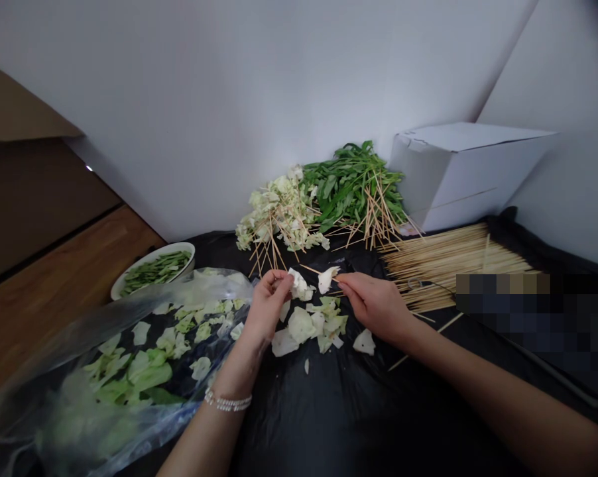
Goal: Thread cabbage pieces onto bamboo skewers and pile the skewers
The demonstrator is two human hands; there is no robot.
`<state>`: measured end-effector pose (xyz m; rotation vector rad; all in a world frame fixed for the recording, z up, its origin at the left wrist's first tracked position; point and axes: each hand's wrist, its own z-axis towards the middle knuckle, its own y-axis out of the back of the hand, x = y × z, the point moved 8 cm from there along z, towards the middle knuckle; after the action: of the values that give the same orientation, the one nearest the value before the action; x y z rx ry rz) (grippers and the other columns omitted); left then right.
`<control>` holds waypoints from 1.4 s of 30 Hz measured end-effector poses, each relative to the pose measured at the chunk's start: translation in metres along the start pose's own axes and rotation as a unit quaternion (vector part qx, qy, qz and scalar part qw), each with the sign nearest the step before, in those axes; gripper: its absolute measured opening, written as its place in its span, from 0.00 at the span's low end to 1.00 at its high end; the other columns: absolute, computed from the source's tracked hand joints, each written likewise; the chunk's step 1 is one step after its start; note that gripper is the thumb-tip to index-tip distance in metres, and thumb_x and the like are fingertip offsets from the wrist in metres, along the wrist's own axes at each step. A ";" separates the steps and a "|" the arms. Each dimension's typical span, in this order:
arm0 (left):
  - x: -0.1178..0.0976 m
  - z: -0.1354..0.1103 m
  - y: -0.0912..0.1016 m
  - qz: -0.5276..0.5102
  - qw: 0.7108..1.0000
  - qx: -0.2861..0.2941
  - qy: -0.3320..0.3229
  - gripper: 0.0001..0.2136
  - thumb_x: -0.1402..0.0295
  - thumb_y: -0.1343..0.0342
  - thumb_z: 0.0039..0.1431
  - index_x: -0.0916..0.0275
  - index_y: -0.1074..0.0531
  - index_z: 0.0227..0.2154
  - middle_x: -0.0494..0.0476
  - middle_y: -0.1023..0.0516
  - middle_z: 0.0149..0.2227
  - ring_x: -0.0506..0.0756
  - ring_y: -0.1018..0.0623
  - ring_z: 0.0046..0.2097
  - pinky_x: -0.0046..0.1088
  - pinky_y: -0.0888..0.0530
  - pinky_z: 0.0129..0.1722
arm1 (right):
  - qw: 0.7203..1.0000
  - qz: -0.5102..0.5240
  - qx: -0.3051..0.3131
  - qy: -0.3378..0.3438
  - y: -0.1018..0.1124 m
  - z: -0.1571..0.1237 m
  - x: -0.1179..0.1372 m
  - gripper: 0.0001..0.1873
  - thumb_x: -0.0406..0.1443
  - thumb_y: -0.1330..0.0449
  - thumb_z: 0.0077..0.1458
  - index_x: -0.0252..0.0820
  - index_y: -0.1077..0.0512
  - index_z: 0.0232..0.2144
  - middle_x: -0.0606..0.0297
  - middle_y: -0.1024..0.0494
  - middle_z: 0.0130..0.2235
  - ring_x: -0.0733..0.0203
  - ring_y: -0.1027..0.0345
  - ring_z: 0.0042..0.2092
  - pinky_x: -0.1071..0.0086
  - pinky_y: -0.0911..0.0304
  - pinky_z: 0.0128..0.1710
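Note:
My left hand point(274, 295) is closed, pinching a pale cabbage piece point(300, 286) between thumb and fingers. Opposite it, my right hand point(373, 301) grips a thin wooden skewer point(309, 269). One white cabbage piece point(327, 279) is threaded on that skewer, close to my right fingertips. The skewer's far end points left toward the piece in my left hand; whether they touch I cannot tell. Just below both hands, loose cabbage pieces point(301, 326) lie in a small heap on the black plastic sheet point(299, 411).
Left are a clear plastic bag point(95, 331) of cabbage and a bowl point(193, 260) of cut green vegetables. Behind my hands lie skewered cabbage point(279, 205) and skewered leafy greens point(346, 185). At right are many bare skewers point(443, 262) and a white box point(471, 175) by the wall.

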<state>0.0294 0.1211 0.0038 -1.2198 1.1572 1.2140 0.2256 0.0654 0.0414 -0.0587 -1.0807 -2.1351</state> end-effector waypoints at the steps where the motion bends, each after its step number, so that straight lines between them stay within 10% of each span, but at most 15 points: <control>1: 0.004 -0.001 -0.001 -0.037 0.999 -0.002 0.028 0.15 0.59 0.33 0.46 0.61 0.30 0.29 0.47 0.27 0.25 0.47 0.29 0.27 0.23 0.30 0.30 | 1.000 0.002 0.002 -0.001 0.000 0.000 0.000 0.16 0.35 0.53 0.66 0.39 0.26 0.42 0.59 0.19 0.40 0.58 0.24 0.41 0.66 0.32 0.41; 16: 0.014 -0.002 -0.004 -0.267 0.955 -0.017 0.127 0.09 0.76 0.32 0.48 0.65 0.27 0.30 0.51 0.20 0.31 0.47 0.21 0.31 0.22 0.23 0.35 | 0.994 -0.065 0.089 0.007 -0.014 -0.003 0.004 0.16 0.31 0.53 0.62 0.44 0.26 0.41 0.63 0.22 0.32 0.62 0.29 0.34 0.73 0.41 0.31; 42: 0.011 -0.008 -0.018 -0.214 0.972 0.037 0.091 0.16 0.71 0.28 0.41 0.64 0.25 0.33 0.49 0.22 0.30 0.45 0.23 0.32 0.19 0.25 0.35 | 0.996 -0.042 0.080 0.006 -0.015 -0.004 0.004 0.16 0.30 0.53 0.60 0.43 0.26 0.40 0.62 0.22 0.33 0.62 0.29 0.34 0.72 0.40 0.31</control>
<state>0.0481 0.1135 -0.0068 -1.4555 0.9899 0.7427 0.2144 0.0653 0.0301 0.0758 -1.2629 -2.1113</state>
